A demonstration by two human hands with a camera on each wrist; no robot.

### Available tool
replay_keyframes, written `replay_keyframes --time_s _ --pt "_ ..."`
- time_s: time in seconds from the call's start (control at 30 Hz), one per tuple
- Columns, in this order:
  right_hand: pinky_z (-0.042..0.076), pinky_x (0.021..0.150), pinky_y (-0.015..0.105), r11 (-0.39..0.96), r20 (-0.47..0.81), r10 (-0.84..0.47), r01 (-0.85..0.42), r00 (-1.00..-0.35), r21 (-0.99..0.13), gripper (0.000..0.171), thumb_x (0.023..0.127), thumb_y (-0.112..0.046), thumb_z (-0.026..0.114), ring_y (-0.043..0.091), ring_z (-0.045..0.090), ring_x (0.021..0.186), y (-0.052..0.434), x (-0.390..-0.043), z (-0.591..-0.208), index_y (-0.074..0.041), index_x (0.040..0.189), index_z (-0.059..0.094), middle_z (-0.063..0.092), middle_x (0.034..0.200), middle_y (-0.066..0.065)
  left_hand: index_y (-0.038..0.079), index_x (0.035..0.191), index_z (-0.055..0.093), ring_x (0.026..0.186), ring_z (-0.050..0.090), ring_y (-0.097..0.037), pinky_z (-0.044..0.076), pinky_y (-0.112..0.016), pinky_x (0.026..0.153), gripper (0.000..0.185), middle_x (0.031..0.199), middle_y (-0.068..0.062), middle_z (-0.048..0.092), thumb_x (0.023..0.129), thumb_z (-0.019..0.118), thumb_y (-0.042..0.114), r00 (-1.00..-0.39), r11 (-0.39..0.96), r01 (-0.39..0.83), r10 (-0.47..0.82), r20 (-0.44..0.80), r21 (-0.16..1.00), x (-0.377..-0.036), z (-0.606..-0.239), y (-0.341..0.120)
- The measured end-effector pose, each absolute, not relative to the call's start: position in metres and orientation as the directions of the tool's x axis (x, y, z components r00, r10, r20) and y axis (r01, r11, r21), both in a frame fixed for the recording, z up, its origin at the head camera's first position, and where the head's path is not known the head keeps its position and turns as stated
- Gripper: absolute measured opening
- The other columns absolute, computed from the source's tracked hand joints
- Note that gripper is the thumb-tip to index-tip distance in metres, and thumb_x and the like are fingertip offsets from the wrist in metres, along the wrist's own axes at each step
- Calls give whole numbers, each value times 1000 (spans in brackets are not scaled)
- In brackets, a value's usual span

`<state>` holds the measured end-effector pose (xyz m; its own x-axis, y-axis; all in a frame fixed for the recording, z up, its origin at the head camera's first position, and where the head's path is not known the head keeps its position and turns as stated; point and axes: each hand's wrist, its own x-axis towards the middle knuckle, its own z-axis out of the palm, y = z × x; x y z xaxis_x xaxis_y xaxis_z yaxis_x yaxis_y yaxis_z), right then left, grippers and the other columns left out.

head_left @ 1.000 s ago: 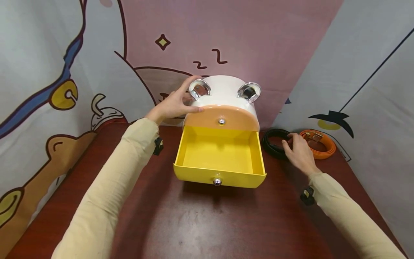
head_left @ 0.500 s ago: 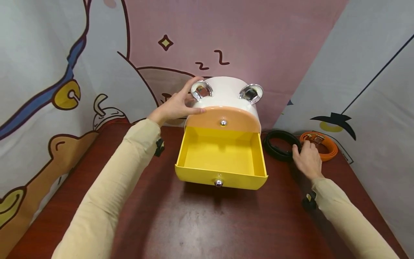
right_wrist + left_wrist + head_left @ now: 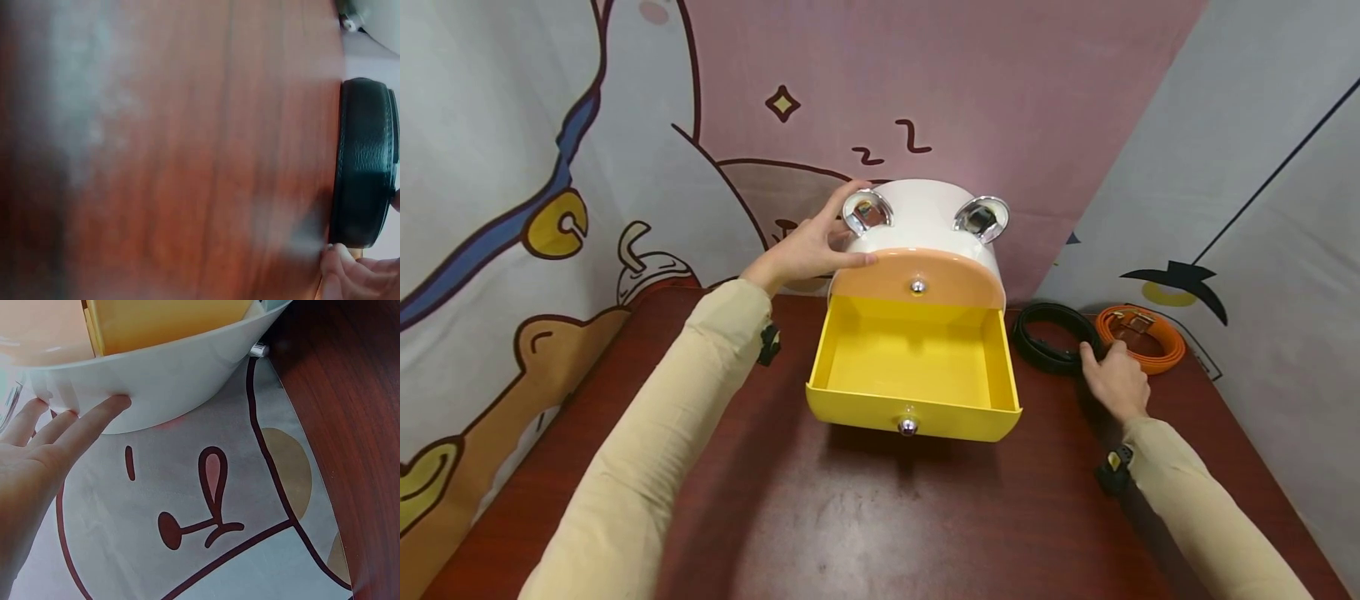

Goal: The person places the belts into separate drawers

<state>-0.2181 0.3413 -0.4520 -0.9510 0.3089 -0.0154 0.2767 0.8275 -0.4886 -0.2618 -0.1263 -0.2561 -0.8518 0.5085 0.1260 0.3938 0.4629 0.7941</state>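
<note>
A white rounded cabinet (image 3: 925, 212) with two chrome ears stands at the back of the table. Its yellow lower drawer (image 3: 865, 408) is pulled out and has nothing in it; the orange upper drawer (image 3: 958, 283) is closed. My left hand (image 3: 842, 229) presses straight fingers on the cabinet's top left side; the left wrist view shows these fingertips (image 3: 115, 403) on the white wall (image 3: 169, 381). Right of the cabinet lies a coiled black belt (image 3: 1037, 346). My right hand (image 3: 1105, 358) pinches its right rim, with curled fingertips (image 3: 340, 272) at the black belt (image 3: 365, 181).
A coiled orange belt (image 3: 1157, 354) lies just right of the black one, near the back right corner. The dark red table (image 3: 880, 517) is walled by cartoon-printed cloth at the left, back and right. The open drawer juts toward me.
My right hand slid from the middle of the black belt to its right rim, beside the orange belt. The left hand and drawer have stayed put.
</note>
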Motion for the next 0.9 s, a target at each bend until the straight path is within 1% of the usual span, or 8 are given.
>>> replay_keyframes --time_s 0.2,0.37,0.43,0.53,0.6,0.67,0.77,0.9 --pt "38 77 67 808 -41 294 271 -955 -524 80 97 -60 31 59 48 101 346 -219 -453 10 136 32 48 117 41 45 150 10 131 43 -28 35 -50 103 97 144 -11 45 83 78 30 -855 480 411 499 144 775 -277 -271 -130" --pt "37 81 64 793 10 254 203 -967 -575 71 99 -52 36 54 50 100 347 -221 -453 6 140 34 54 110 33 44 149 11 130 45 -27 37 -48 101 96 141 -12 48 82 79 32 -849 472 423 505 156 773 -278 -273 -130" --pt "42 79 58 780 22 232 172 -973 -602 68 100 -49 38 48 56 92 348 -221 -454 5 140 35 57 107 31 45 149 11 130 44 -28 37 -48 102 96 141 -13 48 82 79 32 -849 471 424 505 157 774 -278 -272 -131" --pt "51 70 42 715 19 187 122 -982 -688 64 101 -42 43 30 64 75 349 -222 -453 7 141 35 56 109 32 48 148 11 131 44 -27 36 -48 102 96 142 -12 47 82 79 33 -853 477 420 499 155 772 -277 -272 -131" --pt "54 61 32 659 6 157 101 -988 -745 62 101 -37 46 17 64 65 349 -222 -453 7 142 34 55 112 32 49 148 11 131 44 -27 36 -49 102 96 143 -11 46 82 79 34 -855 482 417 495 153 771 -277 -272 -131" --pt "54 58 27 607 -4 134 85 -991 -790 61 101 -33 48 9 62 64 349 -222 -453 8 143 33 52 115 33 49 148 11 131 44 -26 37 -49 102 96 145 -10 45 82 79 35 -857 488 416 492 153 767 -277 -272 -131" --pt "54 58 26 591 12 125 65 -992 -804 56 100 -28 50 5 63 61 348 -222 -453 8 141 38 52 115 34 49 148 10 131 44 -26 37 -48 102 96 146 -9 43 81 78 38 -861 498 415 486 150 761 -276 -272 -131" --pt "53 54 22 649 80 144 33 -986 -760 51 97 -24 53 6 65 57 345 -221 -453 7 137 46 57 111 33 48 150 10 131 43 -26 37 -50 102 97 147 -8 42 81 78 38 -863 502 410 483 147 761 -276 -271 -131"
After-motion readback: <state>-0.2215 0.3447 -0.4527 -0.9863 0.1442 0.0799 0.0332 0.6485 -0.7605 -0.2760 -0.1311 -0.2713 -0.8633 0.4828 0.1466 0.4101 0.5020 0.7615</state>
